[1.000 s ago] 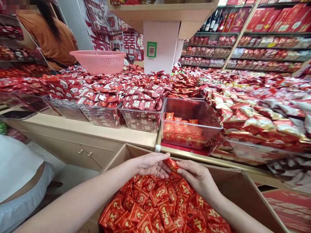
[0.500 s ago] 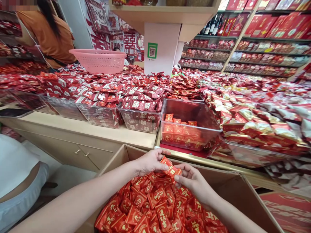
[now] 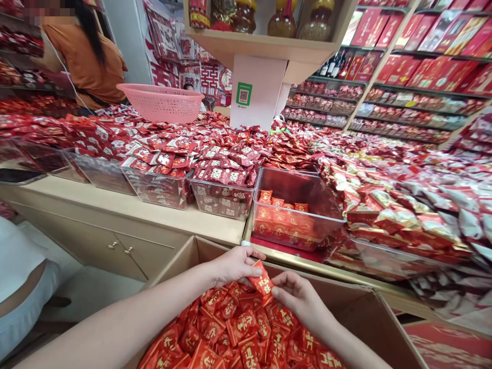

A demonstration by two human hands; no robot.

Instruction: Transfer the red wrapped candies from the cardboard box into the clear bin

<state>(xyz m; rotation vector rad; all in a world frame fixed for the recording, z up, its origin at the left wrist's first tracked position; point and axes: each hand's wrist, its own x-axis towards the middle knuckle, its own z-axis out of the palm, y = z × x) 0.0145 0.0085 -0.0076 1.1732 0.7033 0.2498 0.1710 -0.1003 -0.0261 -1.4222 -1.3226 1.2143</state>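
A red packet with gold lettering, like a small wrapped sweet, is pinched between my two hands above an open cardboard box. My left hand grips its upper left end with thumb and fingers. At its right edge, my right hand holds it between thumb and forefinger. Beneath my hands, many similar red packets lie heaped in the cardboard box. Just beyond the box stands a clear plastic bin, with red packets lined up in its lower front part.
Clear bins of red packets line the counter to the left. A pink basket rests on the packets behind. White-and-red packets pile up at right. A person in orange stands far left; another in white is nearer.
The packet has turned more upright and shifted slightly left and down in view, with both hands still on it. The camera has tilted up a little.
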